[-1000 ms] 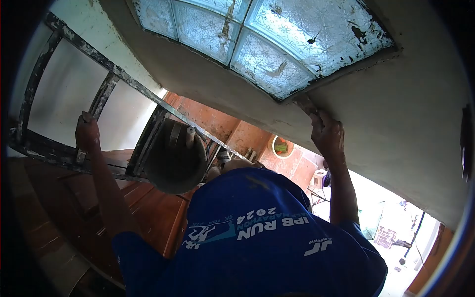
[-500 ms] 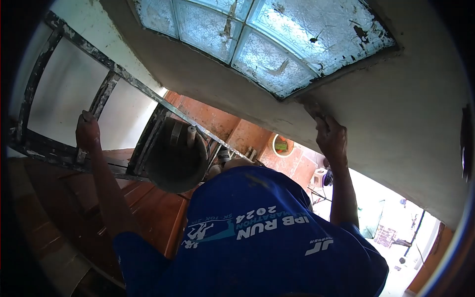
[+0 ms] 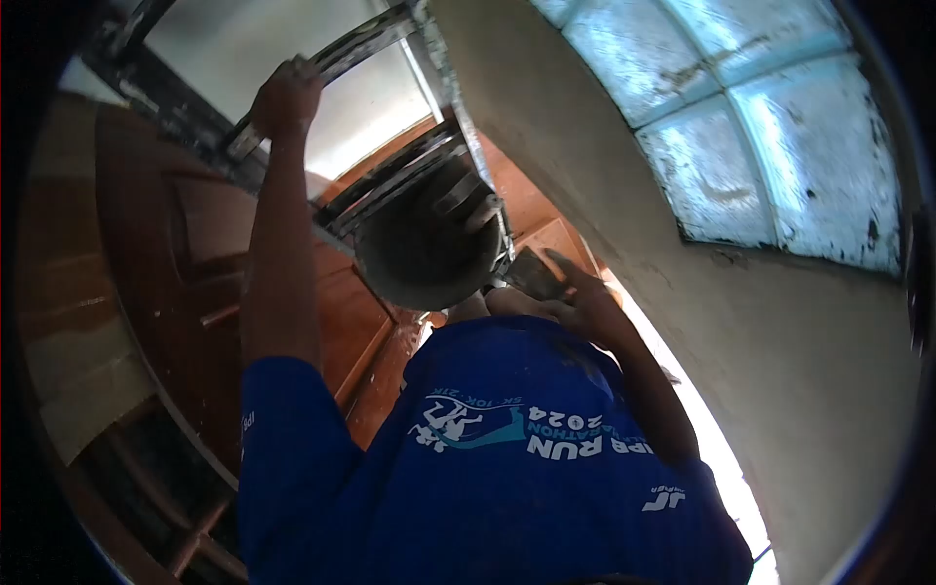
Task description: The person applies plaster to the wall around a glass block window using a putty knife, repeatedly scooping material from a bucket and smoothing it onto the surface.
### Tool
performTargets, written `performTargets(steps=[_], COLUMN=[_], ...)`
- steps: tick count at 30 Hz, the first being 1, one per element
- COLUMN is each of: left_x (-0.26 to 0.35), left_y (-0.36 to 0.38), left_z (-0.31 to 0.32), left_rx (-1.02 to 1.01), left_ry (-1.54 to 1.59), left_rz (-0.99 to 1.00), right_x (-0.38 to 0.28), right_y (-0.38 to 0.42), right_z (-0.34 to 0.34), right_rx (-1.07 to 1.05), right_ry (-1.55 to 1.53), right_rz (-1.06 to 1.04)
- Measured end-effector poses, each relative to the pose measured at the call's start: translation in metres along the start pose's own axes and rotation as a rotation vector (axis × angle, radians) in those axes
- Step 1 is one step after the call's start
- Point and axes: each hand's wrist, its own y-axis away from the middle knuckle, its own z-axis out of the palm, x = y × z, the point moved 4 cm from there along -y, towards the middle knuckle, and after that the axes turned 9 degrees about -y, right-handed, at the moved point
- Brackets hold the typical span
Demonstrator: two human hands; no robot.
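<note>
My left hand [image 3: 286, 97] is wrapped round a rung of a paint-spattered metal ladder [image 3: 366, 44] at the upper left. Lower and to the right, my right hand [image 3: 590, 307] holds a flat, greyish scraper [image 3: 536, 275], a little blurred, in front of my body. The scraper is beside a dark bucket [image 3: 419, 258] and apart from the wall. At the ladder, the bucket has a tool with a pale handle [image 3: 482, 213] at its far rim. What lies deep in the bucket is too dark to tell.
A grey plastered wall [image 3: 595, 166] runs down the right, with a glass-block window [image 3: 721, 127] set in it. A brown wooden door [image 3: 210, 224] stands at the left. Orange tiles [image 3: 522, 185] show below, beyond the bucket.
My right hand has come away from the wall below the window, down towards the bucket with the scraper. My view has turned; my left hand still grips the ladder.
</note>
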Motion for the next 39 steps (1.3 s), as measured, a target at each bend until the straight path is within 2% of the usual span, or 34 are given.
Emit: performTargets(steps=[1,4,7,8,9,11,13,16,19,21,23,24,27,30,33,36,39], left_x=[0.0,-0.001,-0.001,-0.001,-0.003,-0.006,-0.001,0.009,0.008,0.008,0.008,0.007,0.008,0.009,0.009,0.008,0.007], left_y=[0.002,0.002,-0.001,-0.001,0.001,0.002,0.002,0.004,0.005,0.004,0.002,0.002,0.004,0.004,0.004,0.005,0.003], left_z=[-0.001,0.001,0.002,0.002,0.002,0.006,0.0,-0.017,-0.016,-0.013,-0.009,-0.01,-0.015,-0.014,-0.019,-0.015,-0.009], left_rx=[0.003,0.017,0.039,0.053,0.063,0.091,0.107,0.096,0.129,0.189,0.119,0.085,0.075,0.151,-0.016,0.161,0.187], left_ry=[0.006,0.022,0.029,0.029,0.029,0.017,0.041,0.086,0.078,0.101,0.085,0.076,0.019,0.028,0.093,0.071,0.103], left_rz=[0.005,0.008,0.001,0.013,0.033,0.058,0.076,0.078,0.105,0.143,0.135,0.128,0.085,0.154,-0.006,0.08,0.124], right_x=[-0.011,0.006,0.015,0.02,0.029,0.016,0.034,0.009,0.023,0.007,-0.003,-0.033,-0.064,-0.069,-0.088,-0.054,0.01], right_y=[-0.021,-0.083,-0.116,-0.132,-0.153,-0.171,-0.195,-0.181,-0.174,-0.17,-0.178,-0.17,-0.187,-0.209,-0.19,-0.177,-0.189], right_z=[0.015,0.065,0.077,0.066,0.057,0.032,0.036,0.049,0.073,0.087,0.104,0.103,0.115,0.124,0.105,0.09,0.111], right_rx=[-0.145,-0.289,0.014,0.065,0.166,0.354,0.225,0.176,0.135,0.056,-0.037,-0.022,-0.131,-0.04,0.066,-0.223,-0.514], right_ry=[-0.05,-0.082,-0.045,0.03,-0.031,0.226,0.236,0.05,0.11,0.077,0.071,0.126,0.196,0.307,0.163,0.518,0.803], right_rz=[-0.002,0.026,-0.285,-0.26,-0.273,-0.225,-0.109,-0.214,-0.387,-0.483,-0.581,-0.718,-0.898,-0.884,-0.784,-0.288,-0.262])
